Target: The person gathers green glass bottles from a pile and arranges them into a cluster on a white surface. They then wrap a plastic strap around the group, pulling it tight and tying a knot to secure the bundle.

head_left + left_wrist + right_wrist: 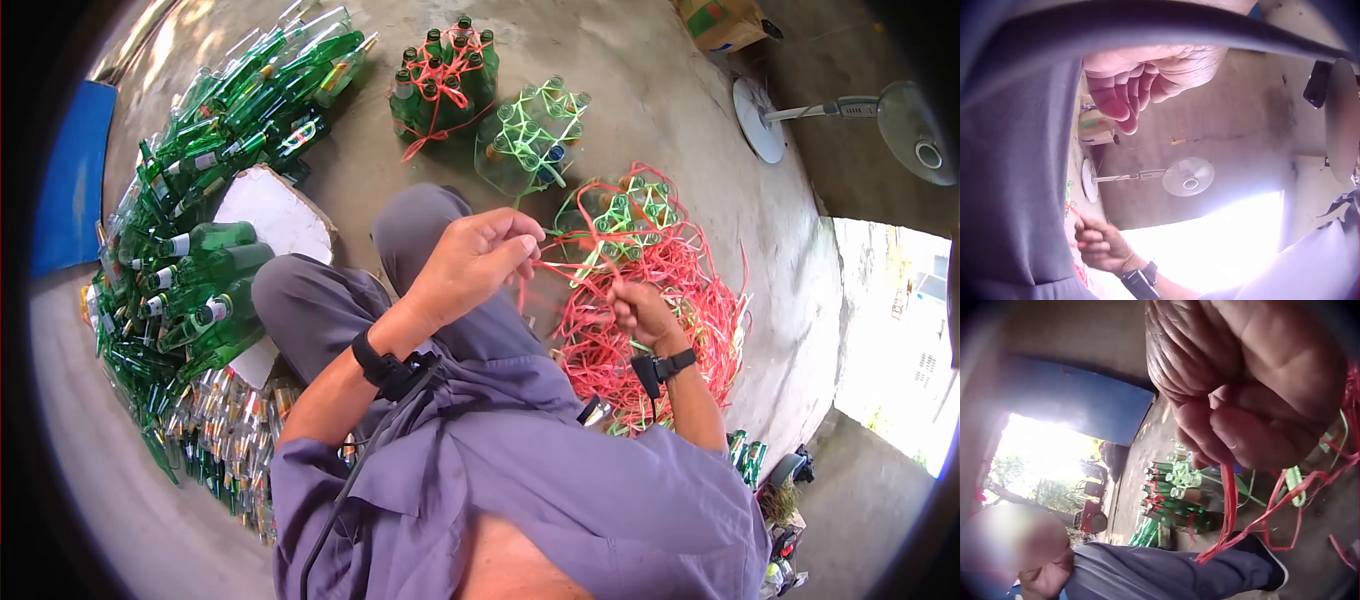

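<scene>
My right hand (645, 312), fingers curled, grips a strand of red plastic strapping (1229, 500) that hangs from the fist in the right wrist view. My left hand (480, 260) is raised over the knee, its fingers loosely bent; the left wrist view shows no strand between its fingertips. Red and pale green strips cross a cluster of bottles (625, 215) just ahead of the hands. Under my right hand spreads a tangled heap of red strapping (700, 300).
Two bundles stand ahead: green bottles tied in red (405, 110) and clear bottles tied in pale green (510, 170). Many loose green bottles (210, 265) pile at the left beside a white board (275, 215). A standing fan (760, 120) is at the right.
</scene>
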Tool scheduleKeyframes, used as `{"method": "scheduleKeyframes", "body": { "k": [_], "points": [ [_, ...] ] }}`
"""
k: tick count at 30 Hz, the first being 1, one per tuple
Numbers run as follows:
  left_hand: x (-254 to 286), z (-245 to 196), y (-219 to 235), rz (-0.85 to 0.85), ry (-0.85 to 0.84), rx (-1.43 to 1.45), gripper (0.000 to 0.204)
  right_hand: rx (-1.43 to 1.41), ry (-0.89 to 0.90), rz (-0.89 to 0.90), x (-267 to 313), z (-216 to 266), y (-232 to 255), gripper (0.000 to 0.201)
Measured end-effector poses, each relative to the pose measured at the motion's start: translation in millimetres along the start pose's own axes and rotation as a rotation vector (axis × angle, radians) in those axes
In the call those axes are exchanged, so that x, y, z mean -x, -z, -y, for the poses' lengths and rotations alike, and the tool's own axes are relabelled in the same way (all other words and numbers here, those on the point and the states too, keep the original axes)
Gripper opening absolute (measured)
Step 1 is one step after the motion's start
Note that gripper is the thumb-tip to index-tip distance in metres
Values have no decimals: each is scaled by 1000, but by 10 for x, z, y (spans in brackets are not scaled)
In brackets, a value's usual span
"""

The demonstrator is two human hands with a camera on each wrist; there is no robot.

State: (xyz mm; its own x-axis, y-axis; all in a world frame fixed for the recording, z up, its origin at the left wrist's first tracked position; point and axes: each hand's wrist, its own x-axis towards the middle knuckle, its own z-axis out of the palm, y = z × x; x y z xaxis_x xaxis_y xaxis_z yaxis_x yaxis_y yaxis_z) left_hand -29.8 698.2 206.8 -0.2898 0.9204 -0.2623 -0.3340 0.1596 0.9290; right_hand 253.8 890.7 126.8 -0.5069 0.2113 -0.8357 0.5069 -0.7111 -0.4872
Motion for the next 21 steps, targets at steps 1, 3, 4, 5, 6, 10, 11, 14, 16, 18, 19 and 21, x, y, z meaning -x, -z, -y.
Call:
{"method": "scheduleKeyframes", "body": {
  "k": [1, 3, 4, 5, 6, 10, 11, 14, 16, 18, 19, 21],
  "points": [
    [-4, 7, -2, 1, 2, 3, 18, 67, -111, 14, 61, -147, 152, 23],
    [7, 14, -12, 32, -11, -61, 17, 205, -262, -79, 172, -485, 420, 27],
    [7, 1, -19, 33, -10, -62, 17, 257, -336, -110, 205, -682, 571, 27],
    [4, -20, -29, 36, 3, -41, 17, 310, -409, -141, 217, -892, 742, 28],
    [-3, -30, -38, 39, 16, -19, 16, 309, -408, -141, 212, -1122, 966, 28],
    [-47, 13, -54, 23, -6, -13, 17, 124, -412, -397, 200, -1692, 1415, 28],
    [-63, 37, -49, 27, -18, -5, 17, 66, -349, -495, 172, -1774, 1482, 27],
    [-86, 65, -62, 48, -17, -17, 17, 84, -128, -574, 117, -1711, 1379, 31],
    [-109, 84, -75, 63, -11, -37, 18, 235, 136, -572, 66, -1429, 1054, 34],
    [-122, 126, -110, 114, 26, -143, 22, 392, 283, -516, 72, -1025, 568, 32],
    [-122, 104, -142, 120, 23, -145, 22, 452, 323, -486, 142, -754, 207, 31],
    [-104, 43, -228, 129, 23, -402, 28, 413, 461, -359, 196, -420, -381, 26]
  ]
}}
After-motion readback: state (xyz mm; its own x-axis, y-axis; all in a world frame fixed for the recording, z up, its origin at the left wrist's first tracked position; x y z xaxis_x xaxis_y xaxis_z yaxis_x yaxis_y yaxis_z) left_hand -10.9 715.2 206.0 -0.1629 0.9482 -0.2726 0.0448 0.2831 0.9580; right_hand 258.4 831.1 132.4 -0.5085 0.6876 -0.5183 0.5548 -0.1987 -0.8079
